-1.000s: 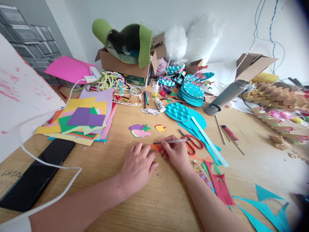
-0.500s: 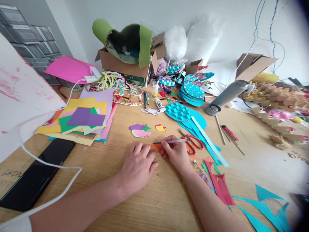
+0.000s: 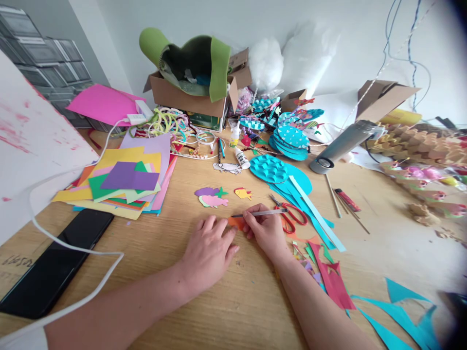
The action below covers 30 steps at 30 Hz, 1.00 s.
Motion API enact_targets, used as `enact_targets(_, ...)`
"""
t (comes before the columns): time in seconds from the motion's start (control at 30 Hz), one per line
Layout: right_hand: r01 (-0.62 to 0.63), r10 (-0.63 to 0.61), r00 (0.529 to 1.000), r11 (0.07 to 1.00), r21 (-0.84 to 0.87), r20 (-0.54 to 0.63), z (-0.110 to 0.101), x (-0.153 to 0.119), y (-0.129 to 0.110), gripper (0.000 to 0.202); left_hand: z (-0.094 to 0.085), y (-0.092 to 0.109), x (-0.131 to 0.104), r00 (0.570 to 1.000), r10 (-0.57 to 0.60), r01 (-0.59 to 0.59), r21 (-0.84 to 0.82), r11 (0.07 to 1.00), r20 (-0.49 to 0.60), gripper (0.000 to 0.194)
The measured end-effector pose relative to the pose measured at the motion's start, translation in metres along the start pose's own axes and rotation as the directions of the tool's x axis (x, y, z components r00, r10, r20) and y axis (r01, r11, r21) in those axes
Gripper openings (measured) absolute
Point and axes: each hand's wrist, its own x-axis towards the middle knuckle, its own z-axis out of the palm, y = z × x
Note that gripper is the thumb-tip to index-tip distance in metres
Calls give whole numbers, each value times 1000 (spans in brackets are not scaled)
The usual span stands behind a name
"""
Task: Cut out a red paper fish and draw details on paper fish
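My right hand is closed around a slim pen, its dark tip pointing left over a small piece of orange paper. Flat on the table, my left hand has its fingers stretched out, the fingertips at the paper's left edge. Most of the orange paper is hidden under both hands. Just beyond them lie a pink paper fish, a purple paper fish, a green paper starfish and a yellow paper fish. Red-handled scissors rest open-bladed beside my right hand.
Coloured paper sheets and a black phone are at left, with a white cable crossing. Glue bottles stand and lie behind. Blue paper strips, red scraps and a metal flask lie at right.
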Motion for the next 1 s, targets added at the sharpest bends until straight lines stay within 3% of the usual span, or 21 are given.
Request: enact_targets(1.0,-17,17,1000,1000,8,-21,0,-1,-4,27,-1,1,0,1000,-5,6,-8,1000,25,28)
